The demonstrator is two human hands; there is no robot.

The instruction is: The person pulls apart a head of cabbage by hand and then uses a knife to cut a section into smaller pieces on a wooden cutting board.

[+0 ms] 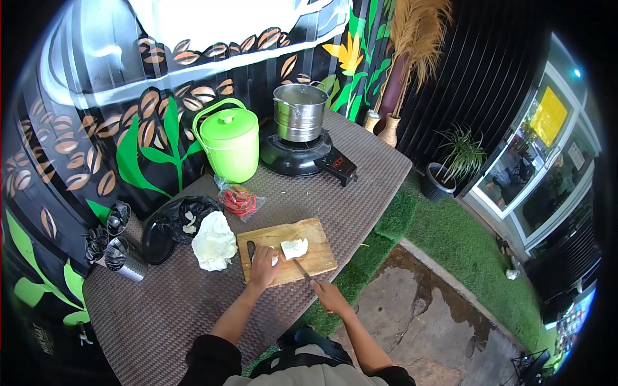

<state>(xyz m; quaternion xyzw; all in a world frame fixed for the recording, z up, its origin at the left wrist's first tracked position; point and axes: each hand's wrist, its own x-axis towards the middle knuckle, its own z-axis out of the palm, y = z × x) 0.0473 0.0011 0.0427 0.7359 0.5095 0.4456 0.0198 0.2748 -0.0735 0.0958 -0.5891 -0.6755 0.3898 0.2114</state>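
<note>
My right hand (pixel 330 297) grips a knife (pixel 302 271), its blade reaching over the near edge of the wooden cutting board (pixel 315 235). On the board, my left hand (pixel 262 269) has its fingers curled down on a small white piece of cabbage (pixel 275 260). Just beyond the knife's tip lies a larger white cabbage piece (pixel 295 248). A dark handle (pixel 251 247) rests at the board's left side, the rest of that tool hidden by my left hand. Left of the board sits a big pale cabbage leaf (pixel 214 242).
Behind the board are a bag of red chillies (pixel 239 201), a green lidded bucket (pixel 230 141) and a steel pot (pixel 300 112) on a portable stove (pixel 293 154). To the left stand a black plastic bag (pixel 187 215) and metal cutlery holders (pixel 125 257). The table's edge (pixel 380 209) runs along my right.
</note>
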